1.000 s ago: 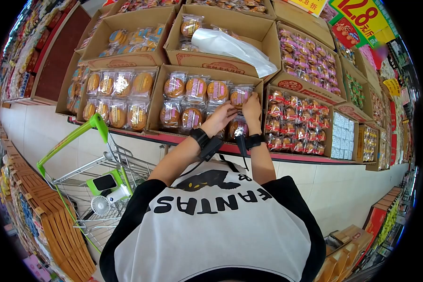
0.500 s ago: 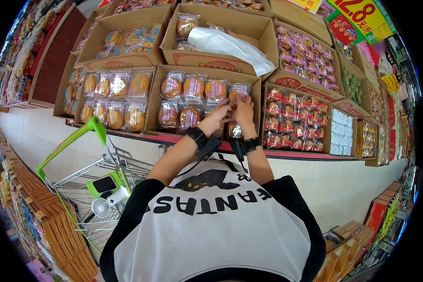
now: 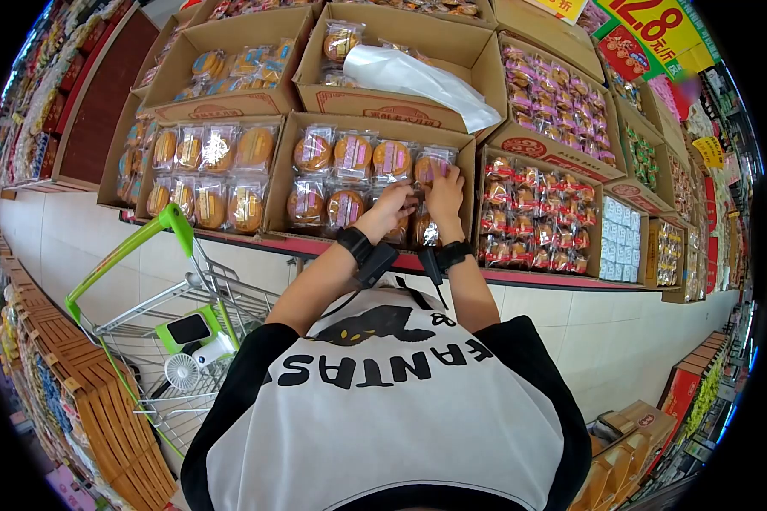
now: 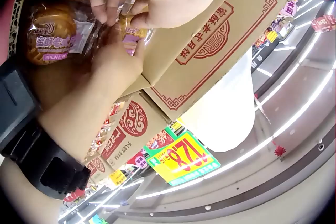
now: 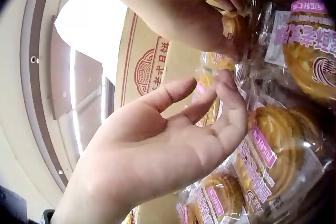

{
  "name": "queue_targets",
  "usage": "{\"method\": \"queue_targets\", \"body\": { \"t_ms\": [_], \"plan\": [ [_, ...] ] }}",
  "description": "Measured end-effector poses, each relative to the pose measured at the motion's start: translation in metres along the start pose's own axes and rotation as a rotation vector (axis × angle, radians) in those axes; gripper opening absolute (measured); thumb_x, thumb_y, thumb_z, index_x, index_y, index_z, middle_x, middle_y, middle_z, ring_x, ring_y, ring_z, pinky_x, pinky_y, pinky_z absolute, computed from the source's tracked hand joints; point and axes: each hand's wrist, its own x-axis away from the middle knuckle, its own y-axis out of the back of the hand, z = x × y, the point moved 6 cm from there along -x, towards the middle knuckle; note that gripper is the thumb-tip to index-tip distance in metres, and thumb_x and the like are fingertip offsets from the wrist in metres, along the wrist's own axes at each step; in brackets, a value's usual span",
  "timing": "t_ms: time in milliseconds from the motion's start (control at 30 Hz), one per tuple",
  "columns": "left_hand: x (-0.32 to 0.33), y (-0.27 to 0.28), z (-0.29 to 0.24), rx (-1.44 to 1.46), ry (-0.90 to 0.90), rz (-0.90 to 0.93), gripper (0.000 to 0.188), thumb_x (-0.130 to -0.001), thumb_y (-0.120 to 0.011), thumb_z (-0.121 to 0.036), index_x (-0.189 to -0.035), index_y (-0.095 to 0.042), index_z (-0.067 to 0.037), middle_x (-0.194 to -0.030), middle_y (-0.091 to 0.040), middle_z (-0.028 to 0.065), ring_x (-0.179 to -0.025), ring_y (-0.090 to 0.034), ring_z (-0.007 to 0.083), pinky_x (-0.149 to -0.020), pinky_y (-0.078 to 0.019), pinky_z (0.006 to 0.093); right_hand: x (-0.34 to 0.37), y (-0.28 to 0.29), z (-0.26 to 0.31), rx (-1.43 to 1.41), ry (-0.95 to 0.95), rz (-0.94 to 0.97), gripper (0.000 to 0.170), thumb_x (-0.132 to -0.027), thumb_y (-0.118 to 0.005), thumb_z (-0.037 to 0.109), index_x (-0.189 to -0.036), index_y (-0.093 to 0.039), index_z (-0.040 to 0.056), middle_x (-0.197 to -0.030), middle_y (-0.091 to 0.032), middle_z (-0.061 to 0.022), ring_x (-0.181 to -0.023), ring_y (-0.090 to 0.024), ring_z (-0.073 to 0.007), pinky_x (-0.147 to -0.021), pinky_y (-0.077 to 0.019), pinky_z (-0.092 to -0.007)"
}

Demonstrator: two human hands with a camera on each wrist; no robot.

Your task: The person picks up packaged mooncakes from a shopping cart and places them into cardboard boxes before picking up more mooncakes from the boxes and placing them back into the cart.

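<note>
A cardboard box (image 3: 285, 192) at the front holds rows of round mooncakes in clear wrappers with pink labels. At its back right corner my right hand (image 3: 445, 198) grips a wrapped mooncake (image 3: 435, 162), fingers and thumb bent over it. The right wrist view shows that mooncake (image 5: 233, 27) partly hidden under the fingers. Just left of it, my left hand (image 3: 395, 207) hovers over the front row with fingers loosely bent. Its palm is bare and its thumb stands apart in the right wrist view. Another wrapped mooncake (image 4: 50, 35) lies nearby.
A white plastic bag (image 3: 422, 81) lies across the box behind. Small red-wrapped pastries (image 3: 537, 213) fill the box on the right, with more mooncakes (image 3: 209, 175) in the box to the left. A shopping cart (image 3: 175, 332) stands behind on the left.
My right hand has drawn back slightly and bent over the corner mooncake. The left hand, earlier at that mooncake's edge, has shifted a little left, away from it.
</note>
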Motion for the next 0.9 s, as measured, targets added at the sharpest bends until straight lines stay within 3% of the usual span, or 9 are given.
{"method": "queue_targets", "body": {
  "t_ms": [467,533,633,700,733,767,833,900],
  "plan": [
    [0.030,0.005,-0.006,-0.052,0.046,0.084,0.035,-0.076,-0.049,-0.009,-0.111,-0.047,-0.011,-0.078,-0.051,0.0017,-0.073,-0.054,0.0140,-0.059,-0.0436,0.0263,-0.008,0.005,0.000,0.001,-0.040,0.185,0.057,-0.064,-0.065,0.020,-0.117,-0.044,0.0164,-0.113,-0.039,-0.0164,-0.099,-0.043,-0.0379,-0.081,-0.0397,-0.0431],
    [0.046,0.003,-0.016,-0.111,0.001,0.175,0.024,-0.081,-0.046,-0.009,-0.105,-0.052,-0.011,-0.090,-0.055,0.0025,-0.079,-0.054,0.0130,-0.066,-0.0440,0.0249,-0.007,0.015,0.009,0.000,-0.036,0.205,0.055,-0.065,-0.065,0.021,-0.116,-0.045,0.0156,-0.114,-0.039,-0.0169,-0.100,-0.043,-0.0380,-0.083,-0.0390,-0.0432],
    [0.073,0.009,-0.030,-0.141,-0.077,0.141,0.021,-0.083,-0.045,-0.011,-0.102,-0.053,-0.010,-0.092,-0.056,0.0022,-0.081,-0.054,0.0115,-0.068,-0.0438,0.0237,-0.010,0.026,0.028,-0.020,0.039,0.183,0.047,-0.066,-0.063,0.020,-0.110,-0.050,0.0114,-0.113,-0.041,-0.0174,-0.100,-0.045,-0.0356,-0.082,-0.0395,-0.0411],
    [0.090,0.018,-0.040,-0.156,-0.164,0.135,0.020,-0.083,-0.045,-0.012,-0.101,-0.053,-0.009,-0.091,-0.056,0.0022,-0.080,-0.054,0.0112,-0.069,-0.0439,0.0239,-0.012,0.034,0.049,-0.265,0.284,0.086,0.041,-0.066,-0.063,0.018,-0.105,-0.053,0.0080,-0.105,-0.048,-0.0176,-0.097,-0.048,-0.0337,-0.080,-0.0408,-0.0399],
    [0.099,0.023,-0.046,-0.180,-0.239,0.139,0.020,-0.083,-0.045,-0.013,-0.101,-0.053,-0.008,-0.090,-0.057,0.0021,-0.080,-0.054,0.0110,-0.069,-0.0440,0.0242,-0.012,0.036,0.058,-0.348,0.321,0.092,0.033,-0.071,-0.059,0.017,-0.100,-0.054,0.0020,-0.094,-0.055,-0.0147,-0.092,-0.052,-0.0257,-0.078,-0.0412,-0.0371],
    [0.108,0.028,-0.050,-0.171,-0.250,0.126,0.020,-0.083,-0.045,-0.013,-0.101,-0.053,-0.008,-0.090,-0.057,0.0021,-0.080,-0.054,0.0110,-0.069,-0.0440,0.0242,-0.012,0.039,0.066,-0.352,0.338,0.099,0.033,-0.071,-0.059,0.017,-0.100,-0.054,0.0020,-0.094,-0.055,-0.0147,-0.092,-0.052,-0.0257,-0.078,-0.0412,-0.0371],
    [0.125,0.043,-0.057,-0.152,-0.291,0.020,0.019,-0.083,-0.045,-0.015,-0.098,-0.054,-0.007,-0.089,-0.057,0.0020,-0.079,-0.054,0.0099,-0.069,-0.0435,0.0233,-0.007,0.029,0.084,-0.802,0.253,0.450,0.033,-0.074,-0.059,0.017,-0.102,-0.053,0.0019,-0.093,-0.057,-0.0147,-0.087,-0.056,-0.0239,-0.074,-0.0437,-0.0317],
    [0.139,0.057,-0.058,-0.138,-0.351,-0.012,0.019,-0.083,-0.045,-0.016,-0.096,-0.055,-0.007,-0.087,-0.057,0.0020,-0.078,-0.053,0.0089,-0.067,-0.0425,0.0220,-0.003,0.028,0.102,-0.816,0.351,0.488,0.031,-0.076,-0.058,0.015,-0.103,-0.052,0.0020,-0.090,-0.059,-0.0133,-0.084,-0.057,-0.0201,-0.072,-0.0448,-0.0288]
  ]
}}
